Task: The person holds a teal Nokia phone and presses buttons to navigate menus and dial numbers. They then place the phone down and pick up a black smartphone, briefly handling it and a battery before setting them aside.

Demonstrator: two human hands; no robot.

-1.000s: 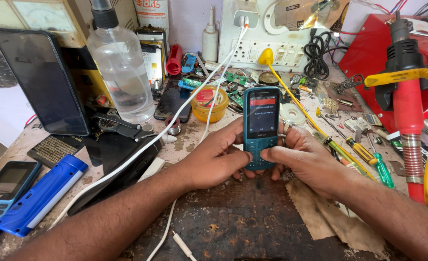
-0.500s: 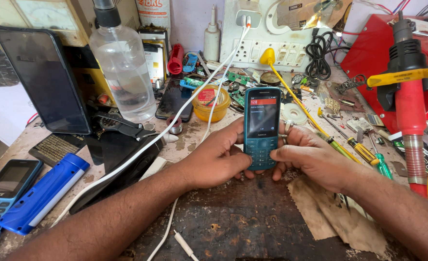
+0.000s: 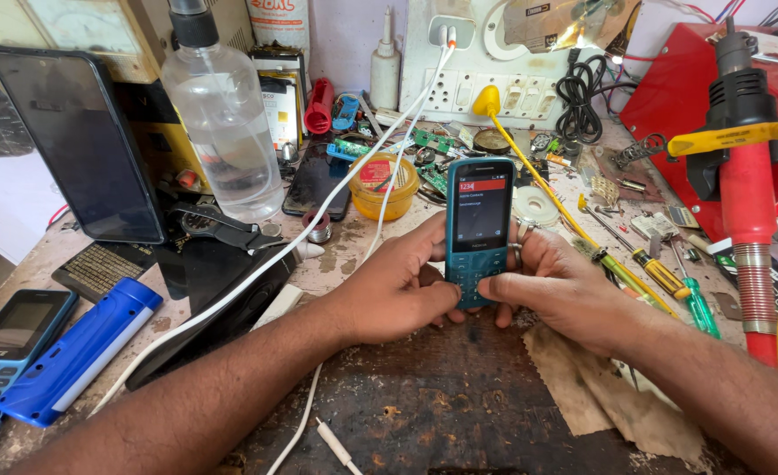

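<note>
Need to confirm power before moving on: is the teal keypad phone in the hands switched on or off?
On. The teal keypad phone, held upright between the left hand and right hand, has a lit screen with a red bar and text lines.

Two hands (image 3: pixel 398 290), three phones (image 3: pixel 479 229)

The keypad phone (image 3: pixel 479 230) is a teal bar-type handset, held upright with its screen facing the camera. The screen is lit, showing a red band across the top above a dark field. The lower keypad section sits between the left hand (image 3: pixel 398 286) and the right hand (image 3: pixel 565 286); the screen section stands clear above both.
</note>
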